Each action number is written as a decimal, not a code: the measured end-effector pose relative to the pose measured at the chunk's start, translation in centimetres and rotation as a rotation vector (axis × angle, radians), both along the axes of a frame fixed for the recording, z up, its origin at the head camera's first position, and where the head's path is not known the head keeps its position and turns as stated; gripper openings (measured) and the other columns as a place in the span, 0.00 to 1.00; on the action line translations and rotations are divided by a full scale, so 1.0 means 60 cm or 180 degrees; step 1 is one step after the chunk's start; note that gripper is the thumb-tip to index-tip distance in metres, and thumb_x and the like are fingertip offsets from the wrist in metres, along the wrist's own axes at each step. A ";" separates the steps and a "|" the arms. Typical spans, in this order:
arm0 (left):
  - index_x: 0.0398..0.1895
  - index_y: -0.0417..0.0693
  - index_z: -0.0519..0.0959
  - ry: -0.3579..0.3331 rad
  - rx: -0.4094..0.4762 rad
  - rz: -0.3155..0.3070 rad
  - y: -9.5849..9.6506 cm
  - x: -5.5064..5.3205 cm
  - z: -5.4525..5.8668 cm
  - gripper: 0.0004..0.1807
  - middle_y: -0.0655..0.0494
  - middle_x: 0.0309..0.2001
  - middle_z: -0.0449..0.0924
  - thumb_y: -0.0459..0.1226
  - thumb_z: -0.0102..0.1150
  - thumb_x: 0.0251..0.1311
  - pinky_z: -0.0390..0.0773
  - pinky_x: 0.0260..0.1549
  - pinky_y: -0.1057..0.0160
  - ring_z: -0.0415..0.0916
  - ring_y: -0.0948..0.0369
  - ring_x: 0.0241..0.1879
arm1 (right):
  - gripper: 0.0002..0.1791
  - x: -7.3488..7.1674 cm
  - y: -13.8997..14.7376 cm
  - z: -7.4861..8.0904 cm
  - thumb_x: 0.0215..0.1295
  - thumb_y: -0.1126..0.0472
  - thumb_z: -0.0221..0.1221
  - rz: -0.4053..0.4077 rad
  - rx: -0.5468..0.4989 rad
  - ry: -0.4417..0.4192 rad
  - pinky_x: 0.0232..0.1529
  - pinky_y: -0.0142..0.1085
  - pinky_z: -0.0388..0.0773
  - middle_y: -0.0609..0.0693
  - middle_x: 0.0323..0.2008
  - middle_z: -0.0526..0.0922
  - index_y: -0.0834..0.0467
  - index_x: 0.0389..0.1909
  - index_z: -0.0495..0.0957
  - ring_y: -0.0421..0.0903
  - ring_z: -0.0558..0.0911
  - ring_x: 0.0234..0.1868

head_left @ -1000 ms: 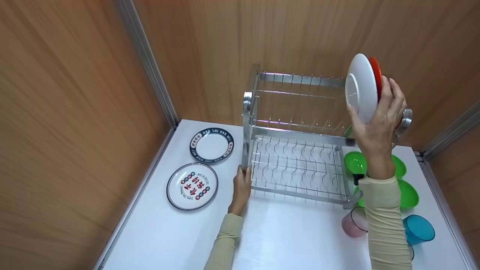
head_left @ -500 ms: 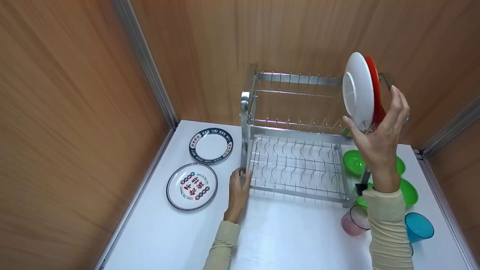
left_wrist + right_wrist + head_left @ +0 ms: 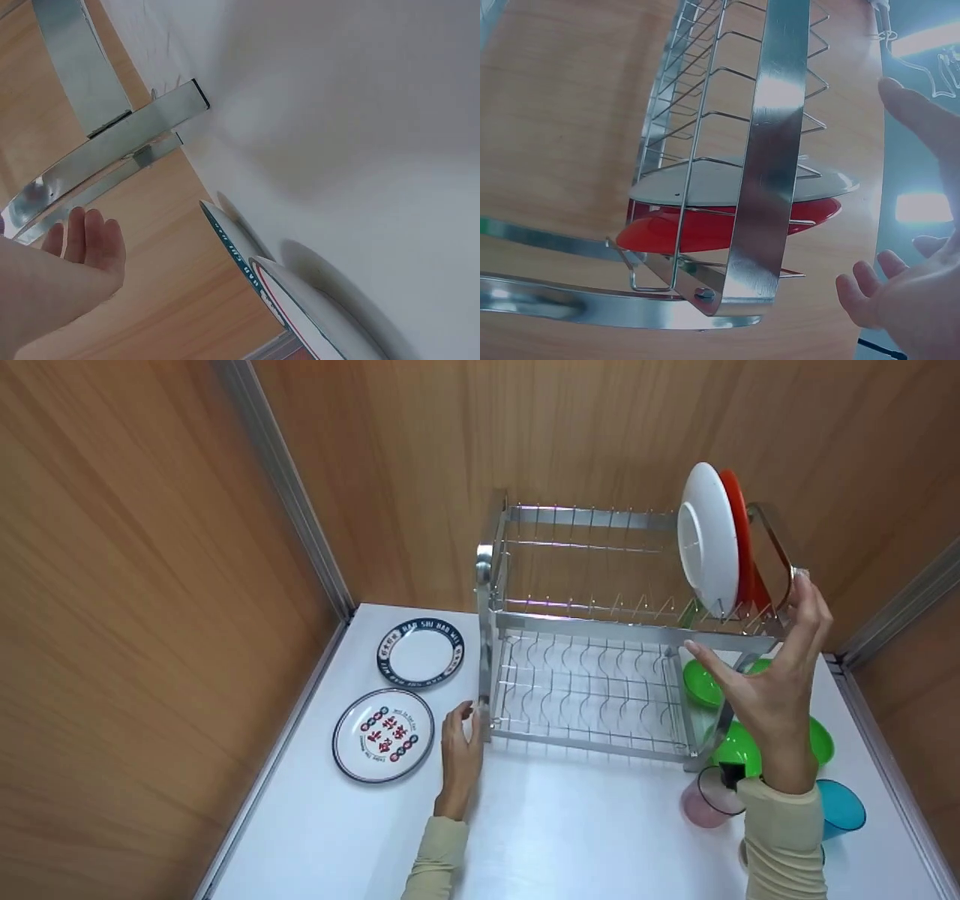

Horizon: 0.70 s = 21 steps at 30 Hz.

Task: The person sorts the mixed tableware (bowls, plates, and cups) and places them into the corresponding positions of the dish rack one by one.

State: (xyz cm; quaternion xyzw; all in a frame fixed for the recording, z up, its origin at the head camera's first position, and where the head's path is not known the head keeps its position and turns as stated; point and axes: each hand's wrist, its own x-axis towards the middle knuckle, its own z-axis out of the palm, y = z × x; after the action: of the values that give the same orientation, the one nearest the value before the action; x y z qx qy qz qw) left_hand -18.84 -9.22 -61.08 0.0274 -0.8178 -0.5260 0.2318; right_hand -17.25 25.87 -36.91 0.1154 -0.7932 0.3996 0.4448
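Observation:
A white plate (image 3: 709, 540) and a red plate (image 3: 739, 536) stand on edge, side by side, at the right end of the upper tier of a metal dish rack (image 3: 585, 622). My right hand (image 3: 780, 682) is in front of and below them, thumb and fingers spread, holding nothing. In the right wrist view both plates, white (image 3: 705, 184) and red (image 3: 682, 229), sit between the rack's wires, apart from my fingers. My left hand (image 3: 461, 750) is beside the rack's lower left post, fingers loosely bent and holding nothing. Whether its fingertips touch the post cannot be told.
Two patterned plates, one dark-rimmed (image 3: 386, 649) and one with red characters (image 3: 375, 742), lie flat left of the rack. Green bowls (image 3: 821, 742), a pink cup (image 3: 705, 802) and a blue cup (image 3: 841, 808) stand at the right, partly behind my right forearm.
My right hand has let go of the white and red plates and moved down toward me; they stay standing in the rack. My left hand has loosened from the rack's post and shifted slightly toward me.

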 end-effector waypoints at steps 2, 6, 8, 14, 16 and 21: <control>0.60 0.37 0.75 0.0005 -0.0014 0.0108 -0.004 0.003 -0.002 0.17 0.44 0.53 0.78 0.39 0.52 0.78 0.75 0.58 0.48 0.75 0.49 0.56 | 0.56 0.006 -0.001 -0.006 0.47 0.64 0.78 0.0015 0.0004 0.0004 0.75 0.43 0.61 0.59 0.76 0.59 0.66 0.75 0.56 0.49 0.60 0.76; 0.59 0.36 0.75 -0.0038 -0.0063 0.0416 -0.011 0.009 -0.008 0.17 0.42 0.54 0.77 0.39 0.55 0.76 0.75 0.59 0.48 0.74 0.47 0.57 | 0.55 0.015 -0.004 -0.019 0.48 0.63 0.78 0.0022 0.0019 0.0017 0.74 0.44 0.63 0.58 0.75 0.61 0.65 0.75 0.58 0.51 0.62 0.75; 0.60 0.36 0.75 -0.0053 -0.0083 0.0600 -0.015 0.012 -0.011 0.18 0.41 0.55 0.77 0.39 0.56 0.75 0.75 0.59 0.47 0.74 0.46 0.58 | 0.54 0.019 -0.006 -0.026 0.48 0.62 0.78 0.0051 0.0019 0.0054 0.73 0.45 0.64 0.59 0.74 0.62 0.66 0.74 0.59 0.52 0.64 0.74; 0.62 0.37 0.74 -0.0053 -0.0142 0.1110 -0.031 0.016 -0.025 0.20 0.38 0.58 0.72 0.37 0.59 0.73 0.72 0.61 0.45 0.70 0.43 0.60 | 0.51 0.031 -0.011 -0.046 0.50 0.62 0.78 0.0138 0.0020 0.0067 0.71 0.43 0.67 0.59 0.73 0.65 0.65 0.72 0.62 0.52 0.65 0.74; 0.63 0.36 0.72 -0.0044 -0.0191 0.1266 -0.038 0.016 -0.030 0.21 0.37 0.59 0.70 0.37 0.60 0.72 0.71 0.61 0.44 0.68 0.42 0.61 | 0.50 0.036 -0.013 -0.054 0.50 0.63 0.78 0.0184 -0.0006 0.0047 0.71 0.41 0.67 0.59 0.73 0.65 0.65 0.72 0.63 0.52 0.65 0.74; 0.69 0.33 0.67 -0.0113 -0.0324 0.1608 -0.057 0.018 -0.041 0.28 0.32 0.64 0.64 0.35 0.61 0.69 0.66 0.64 0.40 0.64 0.39 0.64 | 0.47 0.047 -0.019 -0.074 0.55 0.57 0.77 0.0265 -0.0060 -0.0025 0.71 0.34 0.66 0.64 0.71 0.66 0.69 0.70 0.63 0.44 0.64 0.74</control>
State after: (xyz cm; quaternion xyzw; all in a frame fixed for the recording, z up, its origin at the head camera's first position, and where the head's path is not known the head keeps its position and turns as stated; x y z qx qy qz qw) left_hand -17.76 -12.64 -63.55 0.2283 -0.8144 -0.4091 0.3426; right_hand -14.43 24.75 -41.34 0.1425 -0.7856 0.4257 0.4257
